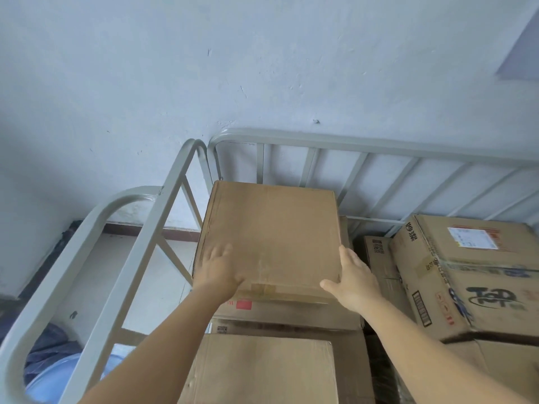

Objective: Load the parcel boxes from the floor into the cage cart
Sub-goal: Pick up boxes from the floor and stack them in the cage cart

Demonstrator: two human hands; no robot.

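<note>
A plain brown parcel box (274,228) sits on top of a stack in the back left corner of the grey cage cart (320,139). My left hand (217,268) lies flat on the box's top near its front left corner, fingers straight. Along the box's right front edge rests my right hand (354,277), fingers extended and thumb pointing left along the front. Under this box is another one with a red mark (287,312), and a lower plain box (262,371) stands in front of the stack.
Printed cartons (466,275) fill the cart's right side. The cart's left rail (163,217) and a second rounded rail (58,284) stand close on the left. Blue bags (55,371) lie on the floor outside. A pale wall rises just behind the cart.
</note>
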